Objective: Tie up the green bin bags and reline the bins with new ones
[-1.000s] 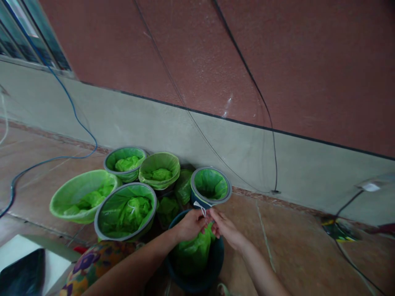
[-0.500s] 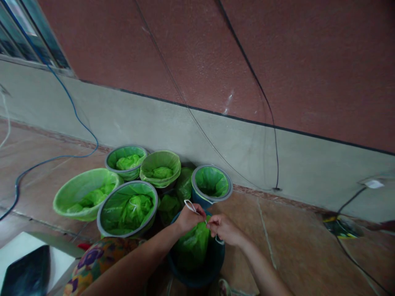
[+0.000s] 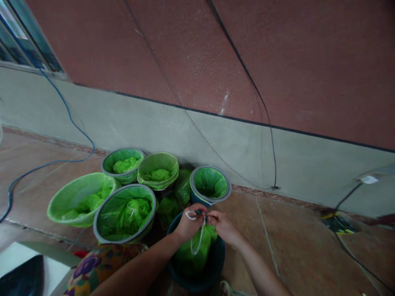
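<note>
My left hand (image 3: 189, 224) and my right hand (image 3: 224, 226) meet over a dark bin (image 3: 217, 263) in front of me. Inside that bin stands a green plastic bag (image 3: 197, 250), its gathered top rising to my fingers. A white drawstring (image 3: 199, 242) loops down over the bag from between my hands, and another loop of it sticks out by my left fingers. Both hands are closed, pinching around the drawstring at the bag's neck. My fingertips partly hide what each one grips.
Several bins lined with green bags cluster along the wall, including a grey-rimmed bin (image 3: 125, 213), a wide green-lined basin (image 3: 83, 199) and a blue bin (image 3: 210, 185). A blue cable (image 3: 68, 111) crosses the floor at left. Black wires (image 3: 345, 197) lie at right.
My hands have risen slightly and come closer together. A long loop of the white drawstring now hangs down across the green bag. The view has shifted a little.
</note>
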A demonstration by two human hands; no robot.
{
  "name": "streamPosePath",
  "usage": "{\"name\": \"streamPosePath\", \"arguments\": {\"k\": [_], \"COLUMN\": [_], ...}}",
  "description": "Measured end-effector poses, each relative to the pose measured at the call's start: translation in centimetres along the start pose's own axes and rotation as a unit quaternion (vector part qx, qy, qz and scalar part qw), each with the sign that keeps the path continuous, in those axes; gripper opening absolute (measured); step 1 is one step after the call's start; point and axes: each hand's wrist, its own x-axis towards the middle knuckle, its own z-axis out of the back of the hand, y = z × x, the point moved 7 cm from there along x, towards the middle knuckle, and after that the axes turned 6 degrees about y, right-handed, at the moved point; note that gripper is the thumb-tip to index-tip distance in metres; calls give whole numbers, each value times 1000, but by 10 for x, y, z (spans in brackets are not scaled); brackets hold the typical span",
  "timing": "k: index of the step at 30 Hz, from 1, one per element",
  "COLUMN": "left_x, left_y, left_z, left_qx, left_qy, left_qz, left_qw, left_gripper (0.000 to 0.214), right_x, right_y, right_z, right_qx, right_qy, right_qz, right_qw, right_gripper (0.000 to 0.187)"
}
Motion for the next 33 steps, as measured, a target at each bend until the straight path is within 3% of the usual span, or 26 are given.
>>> {"name": "streamPosePath", "arguments": {"k": [3, 7, 10, 12, 15, 19, 23, 26, 27, 31, 33], "left_x": [-2, -1, 2, 4, 6, 7, 7, 6, 5, 2, 0], "left_y": [-1, 3, 10, 14, 19, 25, 33, 40, 42, 52, 58], "left_z": [-3, -3, -4, -6, -5, 5, 15, 14, 12, 6, 4], "left_qx": [-68, -84, -95, -88, 8, 180, 281, 308, 314, 318, 286], "left_qy": [-3, -1, 18, 39, 53, 40, 47, 67, 72, 84, 97], "left_qz": [18, 31, 45, 53, 53, 65, 87, 105, 110, 126, 128], "left_qw": [998, 996, 994, 994, 997, 981, 955, 943, 940, 936, 945], "left_gripper": [20, 16, 14, 13, 7, 14, 20, 18, 16, 11, 6], "right_x": [-5, -11, -9, -7, -6, -10, -13, -14, -15, -17, -16], "right_y": [5, 9, 8, 10, 15, 9, -9, -13, -11, 0, -3], "right_z": [-6, -3, 1, 6, 10, 14, 23, 22, 20, 1, -11], "right_qx": [84, 116, 62, -40, -223, -364, -381, -359, -348, -329, -352], "right_qy": [39, 38, 23, -12, -67, -75, -50, -31, -25, 20, 52], "right_qz": [-50, -93, -77, -44, -16, -65, -115, -101, -84, 0, -7], "right_qw": [994, 988, 995, 998, 972, 926, 916, 927, 933, 944, 934], "right_gripper": [36, 35, 28, 23, 18, 18, 22, 21, 27, 79, 67]}}
